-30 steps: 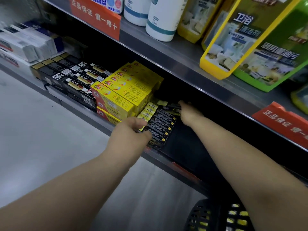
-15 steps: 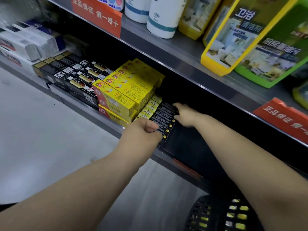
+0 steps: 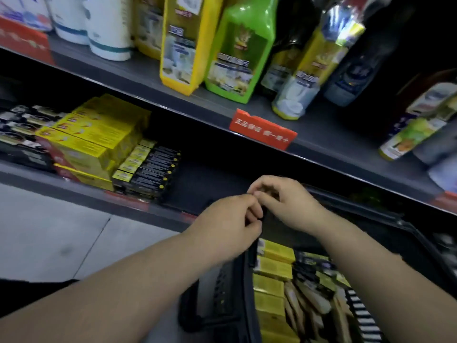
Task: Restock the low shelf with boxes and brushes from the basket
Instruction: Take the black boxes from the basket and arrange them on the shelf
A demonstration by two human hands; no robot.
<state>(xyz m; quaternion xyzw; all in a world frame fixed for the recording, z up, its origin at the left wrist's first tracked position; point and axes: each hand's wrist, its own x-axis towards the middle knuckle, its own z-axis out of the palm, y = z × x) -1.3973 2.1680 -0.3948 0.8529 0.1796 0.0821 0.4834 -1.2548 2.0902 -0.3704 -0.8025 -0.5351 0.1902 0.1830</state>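
My left hand (image 3: 230, 227) and my right hand (image 3: 280, 203) hover close together, fingertips almost touching, above the far left corner of the black basket (image 3: 222, 293). Fingers of both are curled, and I see nothing held in either. The basket holds yellow boxes (image 3: 272, 268), dark boxes (image 3: 311, 262) and tan brushes (image 3: 311, 305). On the low shelf (image 3: 210, 179) a row of black boxes with yellow ends (image 3: 148, 169) lies next to stacked yellow boxes (image 3: 99, 134). The shelf is bare to the right of the black boxes.
The upper shelf (image 3: 247, 107) overhangs the low one and carries yellow, green and dark cleaner bottles (image 3: 237, 58) and a red price tag (image 3: 262, 129). More dark boxes (image 3: 24, 125) fill the low shelf's far left. Grey floor (image 3: 61, 231) lies at lower left.
Both hands have left the black boxes on the low shelf and drawn back right, meeting over the basket. The view has swung right and down, showing the basket's contents.
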